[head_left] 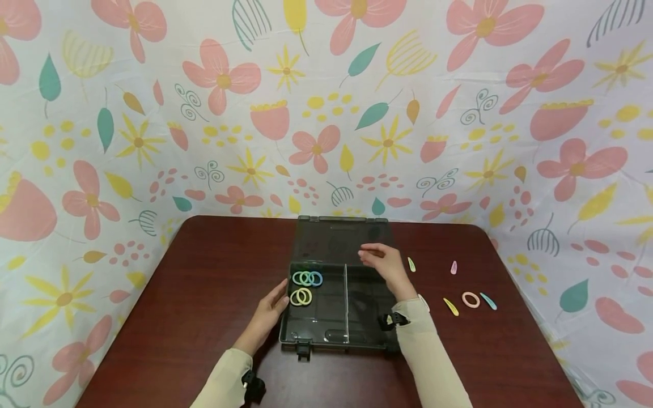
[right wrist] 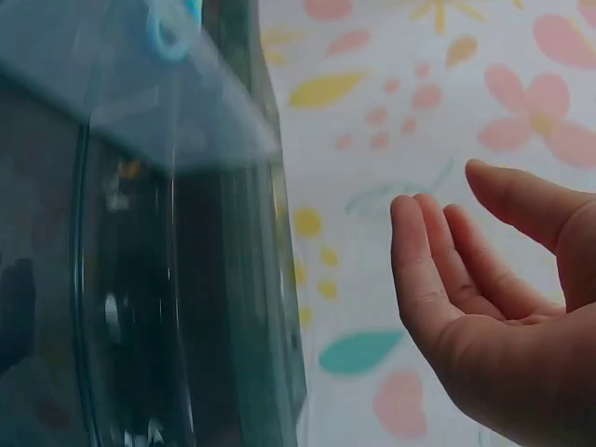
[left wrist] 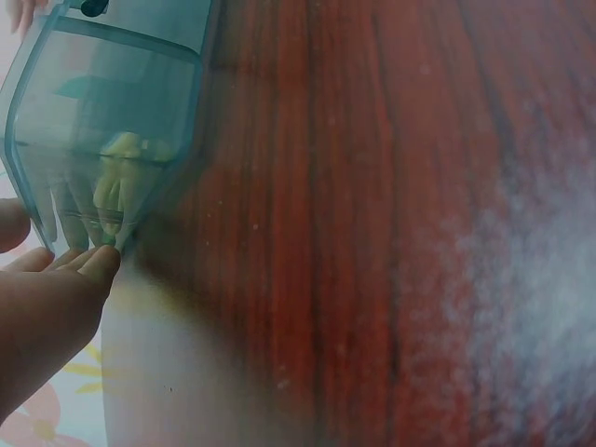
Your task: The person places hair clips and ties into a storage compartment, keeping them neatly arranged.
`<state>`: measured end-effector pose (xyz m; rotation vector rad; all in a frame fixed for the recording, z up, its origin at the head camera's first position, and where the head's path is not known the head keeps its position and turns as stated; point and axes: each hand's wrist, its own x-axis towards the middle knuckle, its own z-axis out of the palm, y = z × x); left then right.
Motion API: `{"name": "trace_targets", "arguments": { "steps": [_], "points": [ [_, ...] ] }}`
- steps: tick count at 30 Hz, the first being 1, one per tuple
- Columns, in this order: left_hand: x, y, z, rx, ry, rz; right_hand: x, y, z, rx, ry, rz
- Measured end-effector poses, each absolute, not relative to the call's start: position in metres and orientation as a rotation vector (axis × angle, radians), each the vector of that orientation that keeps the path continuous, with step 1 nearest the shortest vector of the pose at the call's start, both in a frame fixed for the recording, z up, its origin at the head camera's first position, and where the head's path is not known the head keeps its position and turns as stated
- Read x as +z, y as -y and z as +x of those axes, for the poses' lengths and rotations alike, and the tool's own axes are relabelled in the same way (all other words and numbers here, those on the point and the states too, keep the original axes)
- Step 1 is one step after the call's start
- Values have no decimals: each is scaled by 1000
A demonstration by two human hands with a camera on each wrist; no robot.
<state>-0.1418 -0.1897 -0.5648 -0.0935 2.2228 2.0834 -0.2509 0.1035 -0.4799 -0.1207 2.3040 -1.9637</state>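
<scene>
A dark see-through plastic box (head_left: 321, 323) lies on the table with its lid (head_left: 342, 241) folded back. My left hand (head_left: 267, 314) holds the box's left wall, and in the left wrist view the fingertips (left wrist: 104, 265) meet the clear plastic. Inside the left compartment are green and blue rings (head_left: 307, 278) in an overlapping row, with pale yellow rings (head_left: 301, 297) below. Over the right compartment, toward the hinge, my right hand (head_left: 385, 266) hovers, thumb apart from softly bent fingers, holding nothing.
Right of the box lie snap hair clips: green (head_left: 411, 264), pink (head_left: 453, 267), yellow (head_left: 451, 306) and blue (head_left: 488, 301). Beside the blue one is a peach ring (head_left: 470, 300). A clear divider (head_left: 346, 306) splits the box. Flowered cloth (head_left: 316, 147) hangs behind the table (head_left: 214, 272).
</scene>
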Motion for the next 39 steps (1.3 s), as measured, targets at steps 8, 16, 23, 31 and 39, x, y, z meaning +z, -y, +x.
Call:
{"name": "trace_targets", "arguments": {
  "steps": [8,16,23,31,39],
  "points": [
    [-567,189,-142,2089,-2222,-96,-486,-167,-244,-1951,-2440,-49],
    [-567,191,-138,2085,-2238,-94,-501,-223,-234,-2045,-2496,87],
    [-567,192,-136,2108,-2214,-97,-506,-267,-219,-2068,-2482,322],
    [-565,189,-137,2117,-2210,-80,-521,-312,-207,-2290,-2335,620],
    [-564,188,-140,2123,-2209,-72,-543,-339,-200,-2194,-2308,792]
  ]
}}
